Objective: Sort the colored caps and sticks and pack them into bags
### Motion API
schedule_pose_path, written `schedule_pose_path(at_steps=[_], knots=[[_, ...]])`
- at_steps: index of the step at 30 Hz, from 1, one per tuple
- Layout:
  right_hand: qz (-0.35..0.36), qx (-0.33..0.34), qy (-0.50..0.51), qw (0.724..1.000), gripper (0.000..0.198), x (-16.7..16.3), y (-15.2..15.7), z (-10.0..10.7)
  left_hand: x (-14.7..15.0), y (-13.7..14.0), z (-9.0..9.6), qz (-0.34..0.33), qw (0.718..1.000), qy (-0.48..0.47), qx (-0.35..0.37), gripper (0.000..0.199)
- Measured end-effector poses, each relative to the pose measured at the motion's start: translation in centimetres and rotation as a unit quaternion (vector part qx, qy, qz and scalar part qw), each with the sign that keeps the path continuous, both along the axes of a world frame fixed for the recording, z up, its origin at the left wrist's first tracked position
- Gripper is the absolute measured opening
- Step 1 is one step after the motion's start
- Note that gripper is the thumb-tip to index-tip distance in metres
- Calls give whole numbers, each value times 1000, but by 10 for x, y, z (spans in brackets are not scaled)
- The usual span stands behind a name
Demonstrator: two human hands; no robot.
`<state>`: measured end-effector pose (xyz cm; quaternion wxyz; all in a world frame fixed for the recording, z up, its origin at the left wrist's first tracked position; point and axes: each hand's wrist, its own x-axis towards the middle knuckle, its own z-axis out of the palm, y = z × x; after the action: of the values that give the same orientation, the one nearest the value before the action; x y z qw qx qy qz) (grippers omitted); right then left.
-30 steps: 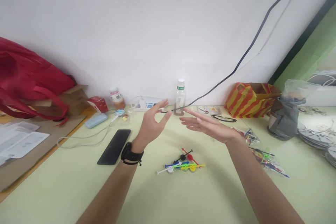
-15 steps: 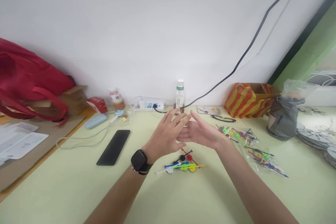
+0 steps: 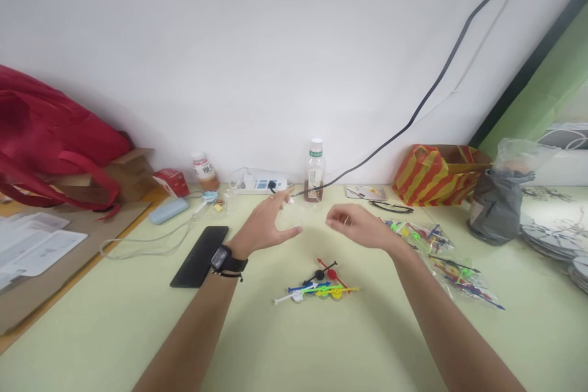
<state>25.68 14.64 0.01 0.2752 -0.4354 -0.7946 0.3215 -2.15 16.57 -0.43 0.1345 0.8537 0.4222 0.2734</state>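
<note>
My left hand (image 3: 266, 223), with a black watch (image 3: 222, 257) on its wrist, is raised over the table with its thumb spread away from the fingers. A faint, see-through patch, perhaps clear plastic, shows beside its fingertips; I cannot tell whether they touch it. Across a gap, my right hand (image 3: 358, 225) has its fingers curled inward, and whatever may be inside is hidden. Below and between both hands lies a small group of coloured plastic arrow spinners (image 3: 324, 288), in white, blue, green, yellow, black and red.
Bagged spinners (image 3: 420, 236) lie to the right, near a striped bag (image 3: 434, 177) and a grey bag (image 3: 493, 208). A black phone (image 3: 197, 257) rests at left. Along the wall stand a drink bottle (image 3: 315, 171) and a power strip (image 3: 261, 182). A dark cable (image 3: 427, 95) slants across.
My hands were close together, overlapping in view; now they are apart. The left moved left, and the right hand's fingers went from stretched to curled. The spinners have stayed in place.
</note>
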Motion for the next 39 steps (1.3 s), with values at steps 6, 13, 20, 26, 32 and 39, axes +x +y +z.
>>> schedule_pose_path(at_steps=[6, 13, 20, 26, 32, 39], knots=[[94, -124, -146, 977, 11, -28, 4, -51, -13, 17, -23, -9, 992, -55, -109, 91], [97, -155, -72, 980, 9, -13, 14, -46, -9, 13, -20, -41, 981, -108, -156, 82], [64, -205, 1, 977, 20, 36, 11, -9, -9, 9, -12, -95, 942, -134, -292, 73], [-115, -31, 128, 985, 26, 53, 4, 19, -8, 7, -11, -137, 925, -137, -328, 62], [-126, 36, 189, 973, 32, 38, -3, 30, 2, 3, -12, -188, 893, -166, -374, 59], [-45, 41, 91, 994, 27, 16, 5, 10, 22, -4, -13, -244, 856, -212, -404, 62]])
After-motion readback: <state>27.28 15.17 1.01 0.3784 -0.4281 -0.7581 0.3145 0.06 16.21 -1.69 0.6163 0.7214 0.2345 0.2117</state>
